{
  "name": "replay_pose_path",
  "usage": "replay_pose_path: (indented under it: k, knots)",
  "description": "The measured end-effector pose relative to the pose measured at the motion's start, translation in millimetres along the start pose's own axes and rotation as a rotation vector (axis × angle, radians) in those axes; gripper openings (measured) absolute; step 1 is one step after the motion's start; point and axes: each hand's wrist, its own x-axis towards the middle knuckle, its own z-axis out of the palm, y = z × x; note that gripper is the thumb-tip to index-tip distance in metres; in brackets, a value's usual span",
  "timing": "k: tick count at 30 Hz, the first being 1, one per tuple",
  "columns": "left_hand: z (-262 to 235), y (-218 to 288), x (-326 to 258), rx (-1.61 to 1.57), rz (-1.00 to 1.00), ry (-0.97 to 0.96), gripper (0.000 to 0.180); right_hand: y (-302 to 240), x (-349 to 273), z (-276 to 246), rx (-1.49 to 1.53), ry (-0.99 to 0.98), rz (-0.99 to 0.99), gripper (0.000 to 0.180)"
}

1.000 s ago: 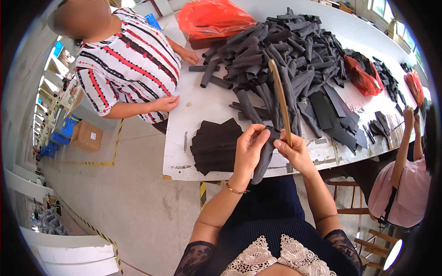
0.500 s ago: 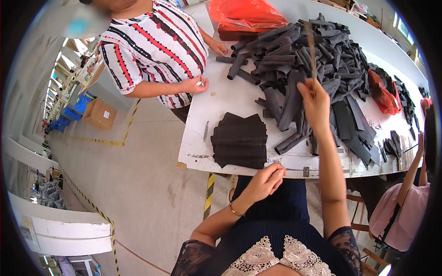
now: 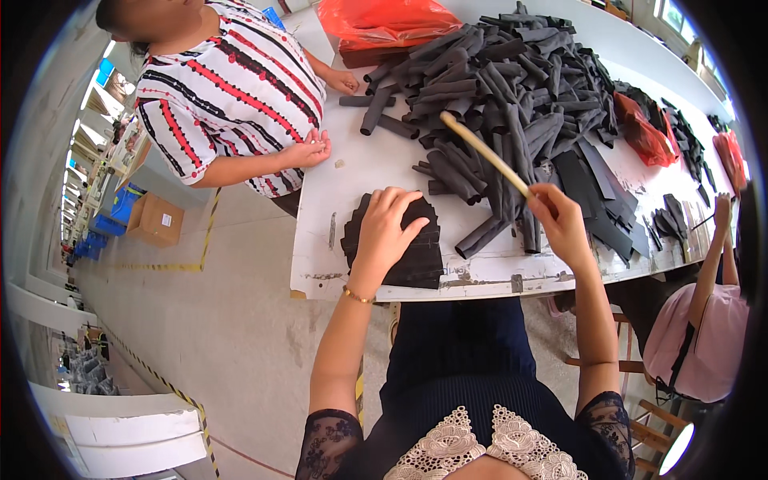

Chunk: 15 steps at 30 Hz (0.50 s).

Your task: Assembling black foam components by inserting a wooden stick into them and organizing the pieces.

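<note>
My right hand (image 3: 558, 220) grips a pale, slim wooden stick (image 3: 486, 154) by its near end. The stick slants up and to the left, its far part over a big heap of rolled dark grey fabric pieces (image 3: 520, 96). My left hand (image 3: 386, 232) lies on a fanned stack of flat black fabric pieces (image 3: 416, 260) at the table's near left, fingers spread. Part of the stack is hidden under that hand. A few rolled pieces (image 3: 480, 237) lie between the heap and the table's near edge.
Across the left corner of the white table (image 3: 316, 260) stands a person in a striped shirt (image 3: 240, 88). Red plastic bags (image 3: 384, 22) lie at the back and right. Flat dark strips (image 3: 596, 204) lie right of the heap. Someone in pink (image 3: 692, 344) sits at far right.
My left hand has moved from the table's near edge forward onto the black stack. My right hand has come down nearer, and the stick has swung from upright to slanting left.
</note>
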Motion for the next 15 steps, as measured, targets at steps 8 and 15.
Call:
replay_pose_path:
  k: [8, 15]
  knots:
    - [-14, -15, 7, -0.142, -0.023, -0.073, 0.01, 0, -42, -42, -0.116, -0.167, -0.054, 0.014]
    - [-38, -3, 1, -0.21, -0.075, -0.102, 0.009, -9, -47, -41, -0.196, -0.279, -0.172, 0.016]
